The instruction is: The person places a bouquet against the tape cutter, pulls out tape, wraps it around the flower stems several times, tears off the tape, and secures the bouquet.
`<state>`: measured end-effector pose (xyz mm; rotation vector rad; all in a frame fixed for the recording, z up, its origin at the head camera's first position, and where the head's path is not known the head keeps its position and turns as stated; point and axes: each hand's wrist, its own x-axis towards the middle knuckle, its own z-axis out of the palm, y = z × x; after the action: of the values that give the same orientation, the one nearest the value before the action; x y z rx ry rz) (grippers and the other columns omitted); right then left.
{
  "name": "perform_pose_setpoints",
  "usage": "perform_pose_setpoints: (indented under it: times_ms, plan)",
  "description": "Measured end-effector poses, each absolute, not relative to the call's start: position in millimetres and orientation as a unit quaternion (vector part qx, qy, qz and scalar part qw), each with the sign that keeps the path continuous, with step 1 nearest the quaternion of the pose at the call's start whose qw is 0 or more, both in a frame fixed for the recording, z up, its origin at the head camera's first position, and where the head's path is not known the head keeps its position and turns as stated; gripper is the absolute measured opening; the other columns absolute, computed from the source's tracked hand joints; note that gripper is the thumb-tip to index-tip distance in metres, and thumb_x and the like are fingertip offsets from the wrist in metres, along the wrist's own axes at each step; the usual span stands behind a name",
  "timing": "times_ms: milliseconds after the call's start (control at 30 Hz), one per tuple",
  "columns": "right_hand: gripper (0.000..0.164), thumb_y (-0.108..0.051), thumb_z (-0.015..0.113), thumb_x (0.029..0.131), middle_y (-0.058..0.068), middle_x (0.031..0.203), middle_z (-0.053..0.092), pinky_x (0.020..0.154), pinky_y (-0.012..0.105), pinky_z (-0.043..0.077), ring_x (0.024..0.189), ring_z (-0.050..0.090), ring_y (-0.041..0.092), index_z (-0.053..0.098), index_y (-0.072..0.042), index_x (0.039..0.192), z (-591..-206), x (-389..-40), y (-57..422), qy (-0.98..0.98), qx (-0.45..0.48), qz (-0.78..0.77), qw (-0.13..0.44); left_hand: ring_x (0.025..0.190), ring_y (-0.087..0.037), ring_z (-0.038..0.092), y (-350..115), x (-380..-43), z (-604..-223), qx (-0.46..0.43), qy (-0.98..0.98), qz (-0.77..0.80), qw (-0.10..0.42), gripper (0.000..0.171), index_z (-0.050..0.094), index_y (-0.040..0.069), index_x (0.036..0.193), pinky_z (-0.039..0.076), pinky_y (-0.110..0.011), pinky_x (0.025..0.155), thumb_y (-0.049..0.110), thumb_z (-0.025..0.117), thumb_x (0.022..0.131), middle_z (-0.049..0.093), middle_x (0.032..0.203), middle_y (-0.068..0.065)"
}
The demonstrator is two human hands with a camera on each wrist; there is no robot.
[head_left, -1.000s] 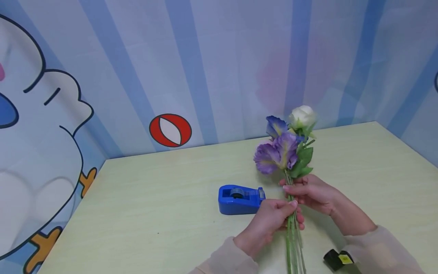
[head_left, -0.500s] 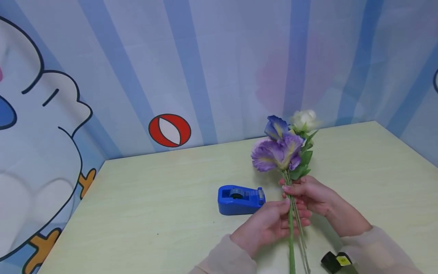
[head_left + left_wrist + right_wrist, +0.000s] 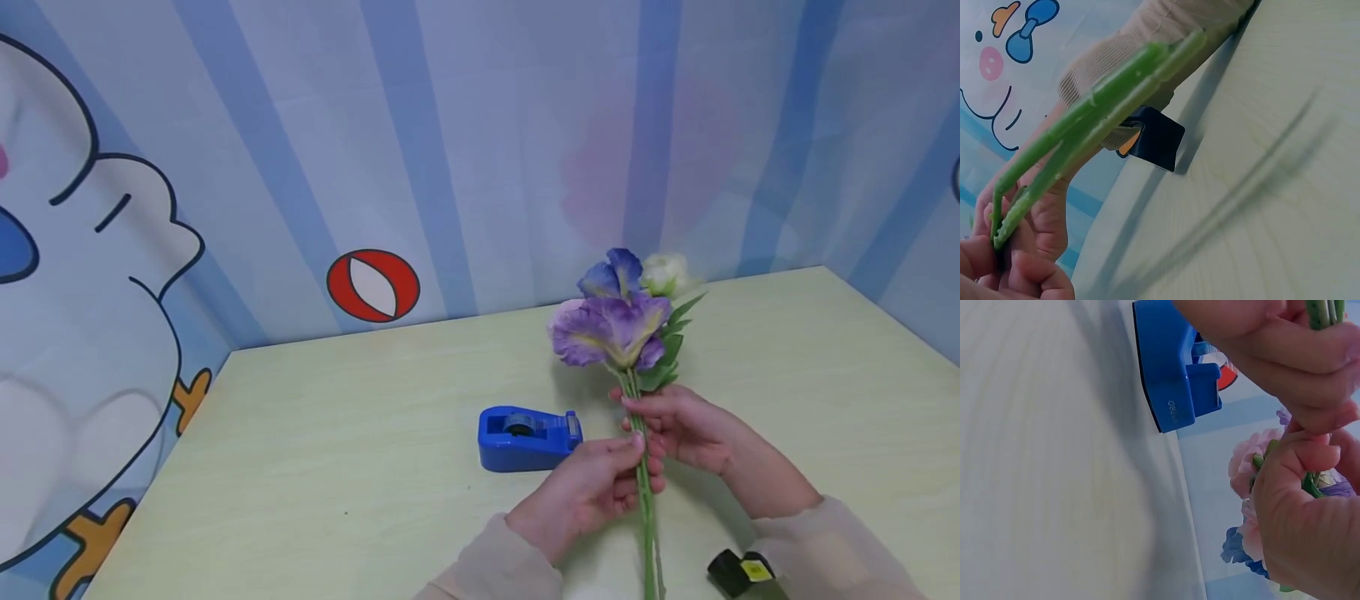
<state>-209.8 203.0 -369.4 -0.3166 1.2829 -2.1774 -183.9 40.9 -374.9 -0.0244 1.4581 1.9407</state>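
A bunch of artificial flowers [image 3: 611, 325] is held upright over the table, with purple, blue, white and pink blooms. My right hand [image 3: 686, 429] pinches the stems just below the leaves. Lower down, my left hand [image 3: 588, 487] grips the same stems [image 3: 647, 533] between thumb and fingers. In the left wrist view the green stem ends [image 3: 1104, 100] stick out past the fingers. Pink blooms [image 3: 1252, 459] show behind the hands in the right wrist view. Left of the hands stands a blue tape dispenser [image 3: 528, 439] with a roll of clear tape.
A black camera with a yellow label [image 3: 738, 573] sits at the right sleeve. The pale wooden table [image 3: 337, 450] meets a blue striped backdrop [image 3: 510, 150] with cartoon prints at its back edge.
The left hand loosened its fingers beneath the stems, then closed on them again. The stems have drawn together and the blooms have turned, with the white one slightly lower.
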Motion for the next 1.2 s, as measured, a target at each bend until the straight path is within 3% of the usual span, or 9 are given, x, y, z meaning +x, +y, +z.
perform_pose_setpoints:
  times_ms: [133,233,400,533,700,800,1000,1200]
  plan:
    - [0.025,-0.028,0.045,0.100,0.000,0.082,0.067,0.070,0.022,0.048,0.070,0.059,0.009,0.065,-0.013,0.102,-362.0,-207.6,203.1,0.548,-0.085,-0.787,0.271,0.055,-0.002,0.057,40.9,-183.6,-374.8,0.001,0.585,0.738,0.335,0.024,0.067,0.002,0.098,0.028,-0.016,0.048,0.021,0.052,0.095,0.059,0.067,0.006]
    - [0.028,-0.033,0.047,0.098,-0.003,0.072,0.063,0.071,0.024,0.049,0.066,0.058,0.009,0.062,-0.009,0.102,-358.2,-206.4,203.9,0.584,-0.071,-0.763,0.268,0.054,-0.001,0.056,40.5,-182.3,-375.3,0.011,0.607,0.726,0.322,0.026,0.068,0.001,0.098,0.024,-0.017,0.046,0.022,0.053,0.094,0.059,0.065,0.007]
    - [0.027,-0.028,0.047,0.099,-0.006,0.054,0.052,0.071,0.024,0.049,0.058,0.057,0.009,0.063,-0.009,0.087,-358.7,-207.5,206.1,0.610,-0.095,-0.736,0.278,0.055,0.000,0.057,40.3,-180.4,-375.9,0.017,0.626,0.719,0.301,0.027,0.069,0.001,0.098,0.023,-0.018,0.045,0.024,0.056,0.093,0.060,0.064,0.008]
    - [0.030,-0.020,0.046,0.099,-0.004,0.059,0.061,0.066,0.022,0.048,0.057,0.057,0.007,0.064,-0.011,0.076,-362.4,-209.5,207.6,0.616,-0.126,-0.725,0.283,0.055,0.000,0.058,40.4,-179.8,-375.5,0.014,0.631,0.718,0.295,0.027,0.070,0.002,0.098,0.023,-0.017,0.045,0.025,0.057,0.092,0.061,0.064,0.008]
    - [0.023,-0.017,0.047,0.099,-0.004,0.065,0.058,0.058,0.019,0.044,0.057,0.050,0.004,0.066,-0.011,0.087,-367.1,-211.4,208.5,0.593,-0.133,-0.742,0.284,0.055,0.000,0.058,40.5,-179.6,-374.7,-0.001,0.626,0.720,0.299,0.029,0.071,0.003,0.098,0.025,-0.016,0.045,0.029,0.059,0.090,0.062,0.064,0.008]
    - [0.020,-0.018,0.049,0.098,-0.004,0.069,0.058,0.056,0.017,0.043,0.059,0.050,0.005,0.066,-0.011,0.091,-369.5,-212.4,208.7,0.567,-0.121,-0.759,0.296,0.058,-0.001,0.059,40.3,-179.7,-374.4,0.004,0.612,0.726,0.312,0.032,0.070,0.004,0.103,0.033,-0.015,0.050,0.031,0.057,0.092,0.066,0.072,0.004]
    - [0.019,-0.018,0.051,0.097,-0.004,0.072,0.058,0.054,0.018,0.040,0.061,0.048,0.005,0.069,-0.014,0.091,-372.4,-212.4,210.0,0.558,-0.115,-0.766,0.297,0.069,-0.005,0.062,39.8,-181.4,-373.8,0.005,0.544,0.753,0.371,0.042,0.064,0.002,0.114,0.047,-0.021,0.066,0.033,0.040,0.099,0.067,0.107,-0.013]
    - [0.018,-0.019,0.052,0.096,-0.004,0.072,0.059,0.056,0.017,0.041,0.061,0.049,0.005,0.069,-0.014,0.095,-374.0,-212.1,211.1,0.568,-0.118,-0.764,0.283,0.063,-0.005,0.059,38.8,-183.2,-374.1,-0.011,0.545,0.758,0.359,0.039,0.064,-0.001,0.113,0.043,-0.019,0.059,0.029,0.046,0.097,0.066,0.080,0.001]
